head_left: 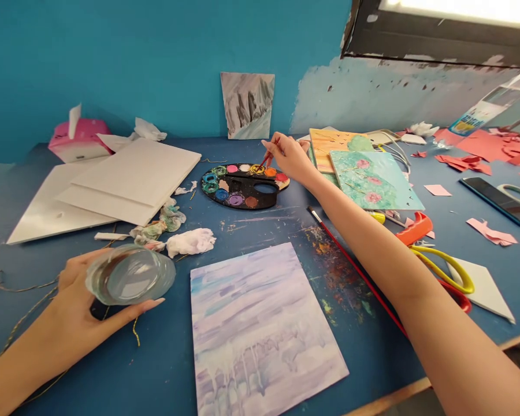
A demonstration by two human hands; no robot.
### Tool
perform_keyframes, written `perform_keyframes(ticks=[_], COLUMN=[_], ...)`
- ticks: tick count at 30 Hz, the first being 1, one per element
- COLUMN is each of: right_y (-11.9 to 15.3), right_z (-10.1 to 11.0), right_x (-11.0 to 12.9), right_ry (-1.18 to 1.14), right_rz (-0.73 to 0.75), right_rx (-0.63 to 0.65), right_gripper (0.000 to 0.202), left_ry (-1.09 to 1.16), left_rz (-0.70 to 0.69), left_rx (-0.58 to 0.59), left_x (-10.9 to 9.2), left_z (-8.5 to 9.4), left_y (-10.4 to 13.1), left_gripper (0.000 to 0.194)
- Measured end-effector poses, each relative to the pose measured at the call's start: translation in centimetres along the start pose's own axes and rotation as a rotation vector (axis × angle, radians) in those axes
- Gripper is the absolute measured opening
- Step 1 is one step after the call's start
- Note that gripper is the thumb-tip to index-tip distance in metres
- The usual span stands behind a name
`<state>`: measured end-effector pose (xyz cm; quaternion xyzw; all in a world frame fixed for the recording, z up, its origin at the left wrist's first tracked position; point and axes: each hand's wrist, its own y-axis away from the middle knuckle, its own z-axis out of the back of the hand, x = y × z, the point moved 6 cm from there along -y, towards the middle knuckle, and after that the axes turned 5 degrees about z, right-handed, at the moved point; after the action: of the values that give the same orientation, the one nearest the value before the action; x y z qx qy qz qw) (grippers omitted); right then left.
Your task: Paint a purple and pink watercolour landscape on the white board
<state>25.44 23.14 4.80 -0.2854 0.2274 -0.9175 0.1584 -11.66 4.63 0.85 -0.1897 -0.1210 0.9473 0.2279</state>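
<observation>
My left hand [80,289] is wrapped around a clear glass of water [132,274] at the left front of the table. Across the table, my right hand [288,153] pinches a thin paintbrush [265,160], its tip down at the yellow well of a black paint palette [238,199]. Several colours fill the palette's wells. Between my arms lies a canvas board [260,335] covered in pale lilac and blue strokes, with drips in its lower part. A second brush with a red handle [355,266] rests beside the canvas, partly under my right forearm.
Blank white boards [112,179] are stacked at the left, near crumpled tissues [190,241] and a pink tissue box [80,138]. A small painting [248,107] leans on the wall. To the right are a floral painting [372,179], yellow-handled scissors [455,271], a phone [498,200] and red paper scraps.
</observation>
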Motion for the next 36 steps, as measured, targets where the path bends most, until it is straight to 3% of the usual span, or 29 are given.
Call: perform_keyframes(ticks=[10,16,21,29,32,36], right_y=[-0.2,-0.2,-0.5,-0.2,-0.1,-0.1], right_z=[0.1,0.5,-0.1,1.1,0.8,0.4], right_x=[0.1,0.1,-0.1,0.3,0.5,0.7], right_ry=[-0.031,-0.002,-0.145,-0.027,-0.031,-0.147], right_rz=[-0.024,-0.048,-0.082,-0.087,-0.115,-0.079], right_rx=[0.005,-0.019,0.06,-0.012,-0.002,-0.029], right_gripper=[0.032,0.032,0.034,0.021,0.024,0.027], left_ry=[-0.011,0.048,0.052,0.017,0.043,0.034], left_rz=[-0.058,0.012,0.081,0.115,0.137,0.084], left_rx=[-0.006,0.001,0.023,0.042,0.017,0.032], left_x=[0.4,0.7,1.1,1.8,1.7,0.7], left_z=[0.0,0.1,0.0,-0.1,0.1,0.2], left_y=[0.1,0.0,0.1,0.2,0.0,-0.3], left_gripper=[0.051,0.055,0.062,0.069,0.077,0.069])
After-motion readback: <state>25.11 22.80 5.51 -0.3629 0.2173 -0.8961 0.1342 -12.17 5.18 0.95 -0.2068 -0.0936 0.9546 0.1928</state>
